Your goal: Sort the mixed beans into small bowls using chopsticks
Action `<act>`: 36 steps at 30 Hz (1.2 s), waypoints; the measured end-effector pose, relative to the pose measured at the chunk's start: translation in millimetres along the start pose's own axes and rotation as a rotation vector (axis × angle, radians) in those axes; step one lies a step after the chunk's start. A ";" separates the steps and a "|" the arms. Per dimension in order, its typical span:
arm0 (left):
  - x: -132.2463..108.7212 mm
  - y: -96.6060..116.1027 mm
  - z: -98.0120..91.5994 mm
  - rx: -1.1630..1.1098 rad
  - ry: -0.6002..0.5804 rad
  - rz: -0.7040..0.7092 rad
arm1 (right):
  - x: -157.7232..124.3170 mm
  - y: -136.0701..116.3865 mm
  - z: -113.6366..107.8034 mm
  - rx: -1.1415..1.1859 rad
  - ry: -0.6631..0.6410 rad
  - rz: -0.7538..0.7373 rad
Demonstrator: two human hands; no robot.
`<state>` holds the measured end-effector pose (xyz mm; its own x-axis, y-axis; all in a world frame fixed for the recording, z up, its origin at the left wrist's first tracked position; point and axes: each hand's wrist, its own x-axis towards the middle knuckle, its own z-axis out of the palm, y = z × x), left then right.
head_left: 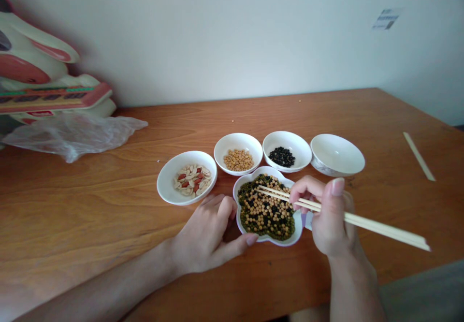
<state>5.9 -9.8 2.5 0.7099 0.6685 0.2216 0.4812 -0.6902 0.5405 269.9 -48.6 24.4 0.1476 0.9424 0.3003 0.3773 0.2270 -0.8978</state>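
Observation:
My right hand point(331, 215) grips a pair of chopsticks point(380, 227), their tips down among the beans in a flower-shaped dish point(297, 235). The dish holds mixed green, black and yellow beans point(268, 211). Against its left side rests my left hand point(213, 230), fingers curled at the wall and thumb along the front rim. Behind it stand a white bowl of yellow beans point(238, 160) and another of black beans point(282, 157). Peanuts point(192, 180), some red-skinned, lie in the bowl to the left. Whether the chopsticks pinch a bean, I cannot tell.
A bowl point(337, 155) with nothing visible inside is at the right of the row. Farther right lies a pale flat stick or wrapper point(418, 156). At the left are a crumpled plastic bag point(76, 136) and a dog-shaped toy keyboard point(54, 92). A wall point(232, 36) backs the wooden table point(108, 196).

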 end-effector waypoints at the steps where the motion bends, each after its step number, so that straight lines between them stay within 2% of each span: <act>1: 0.1 0.2 -0.2 0.000 -0.001 -0.001 | -0.1 -0.5 0.1 -0.001 0.005 -0.004; 9: -0.7 -1.3 0.2 -0.002 0.009 0.002 | 2.6 -4.3 2.4 0.024 0.039 -0.032; 15: 0.3 -2.9 0.7 -0.005 0.005 -0.006 | 2.2 -2.6 0.8 0.065 0.002 -0.020; 36: 2.6 -0.4 -0.4 0.006 0.025 0.004 | 2.2 -5.9 5.1 -0.039 0.044 -0.029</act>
<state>7.4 -7.6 3.2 0.6991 0.6722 0.2438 0.4815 -0.6946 0.5345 263.3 -46.7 28.8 0.1761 0.9237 0.3403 0.4169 0.2431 -0.8758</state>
